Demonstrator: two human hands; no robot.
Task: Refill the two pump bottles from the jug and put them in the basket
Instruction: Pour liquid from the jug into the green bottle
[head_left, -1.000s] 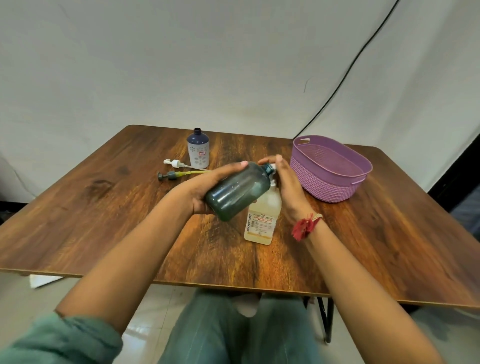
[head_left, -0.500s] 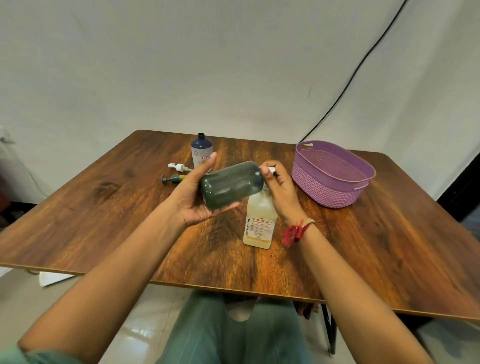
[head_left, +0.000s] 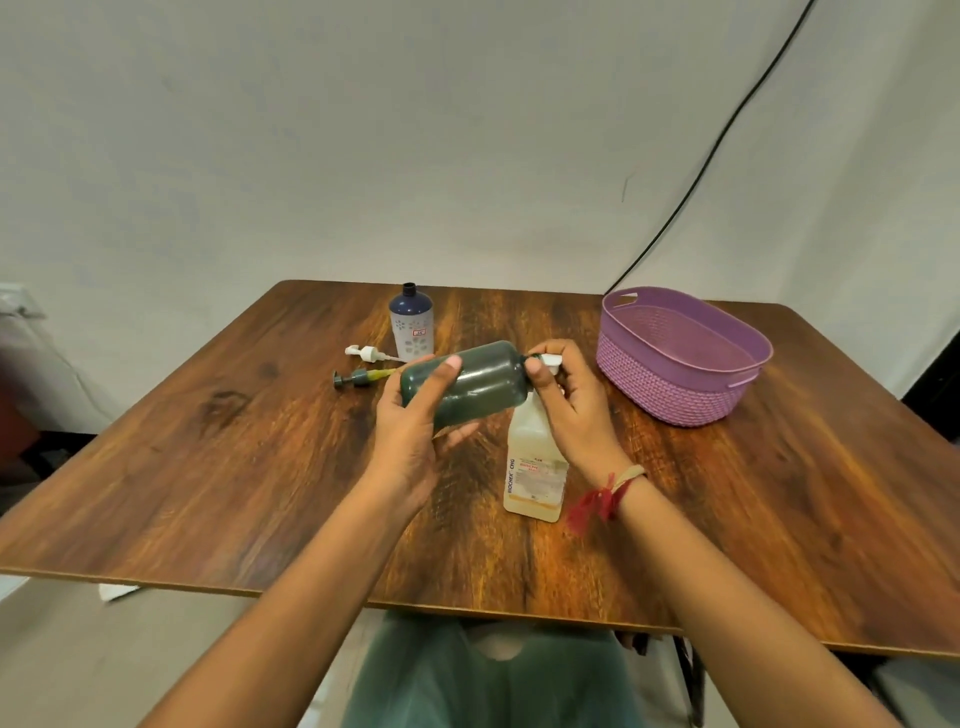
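Bottle (head_left: 470, 382) nearer level than a second ago, neck over jug (head_left: 535, 462).

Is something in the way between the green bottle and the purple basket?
Only the right hand, pinching a white cap beside the neck of the green bottle, is on the basket side. Past it, bare table reaches the basket. The jug stands under that hand.
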